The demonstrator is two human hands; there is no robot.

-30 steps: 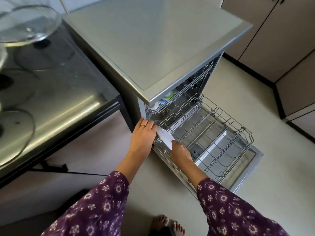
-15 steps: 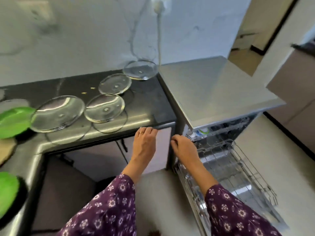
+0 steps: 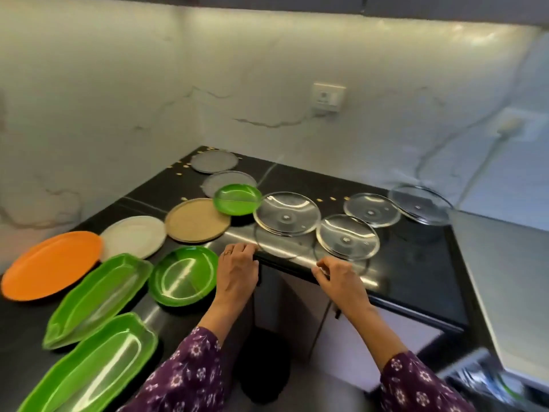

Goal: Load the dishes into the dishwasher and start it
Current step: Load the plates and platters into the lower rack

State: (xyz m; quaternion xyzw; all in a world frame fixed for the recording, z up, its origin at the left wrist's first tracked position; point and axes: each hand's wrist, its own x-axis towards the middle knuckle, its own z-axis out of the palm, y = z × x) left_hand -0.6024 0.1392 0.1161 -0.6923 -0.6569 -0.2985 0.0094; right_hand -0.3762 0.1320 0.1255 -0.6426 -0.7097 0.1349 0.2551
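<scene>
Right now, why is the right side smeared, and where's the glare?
Head view: motion blur smears the right side and the far-right clear glass plate; light glares along the front edge of the black countertop; the wide lens curves the wall.

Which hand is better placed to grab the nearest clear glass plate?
The right hand, likely: empty, just below that glass plate. The left hand rests on the counter edge, further left.

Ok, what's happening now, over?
Left hand on counter edge, right hand beside it, both empty. Glass plate just ahead of right hand, not loaded yet. Nothing blocking.
</scene>
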